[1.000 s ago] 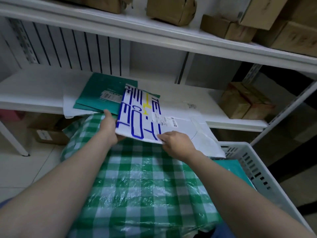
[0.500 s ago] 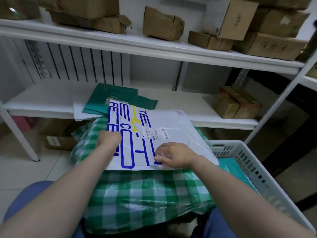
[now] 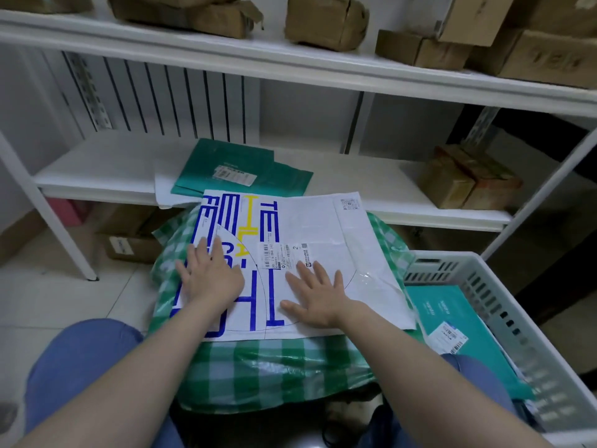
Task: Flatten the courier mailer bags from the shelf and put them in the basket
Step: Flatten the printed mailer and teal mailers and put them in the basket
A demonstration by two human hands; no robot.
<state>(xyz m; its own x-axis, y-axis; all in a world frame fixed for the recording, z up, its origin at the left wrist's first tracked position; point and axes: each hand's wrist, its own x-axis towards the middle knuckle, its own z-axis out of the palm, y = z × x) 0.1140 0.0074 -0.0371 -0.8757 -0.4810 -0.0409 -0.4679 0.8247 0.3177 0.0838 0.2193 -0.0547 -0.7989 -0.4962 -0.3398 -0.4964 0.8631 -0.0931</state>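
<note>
Under both flat-fingered hands, left hand (image 3: 211, 275) and right hand (image 3: 318, 297), lies the white mailer bag (image 3: 318, 227).

Two hands (image 3: 211, 279) (image 3: 318, 297); one white mailer (image 3: 307, 221); one basket (image 3: 504, 305) (one teal mailer (image 3: 452, 315) inside).

On the white mailer bag (image 3: 316, 221), big blue letters read "TE" near its 12 o'clock edge and "FE" at its 10 o'clock corner. Its shipping label (image 3: 284, 256) in the middle shows barcodes and a "2"; the small print is unreadable. A cardboard box (image 3: 549, 61) at 2 o'clock bears faint letters, perhaps "TEH".
</note>
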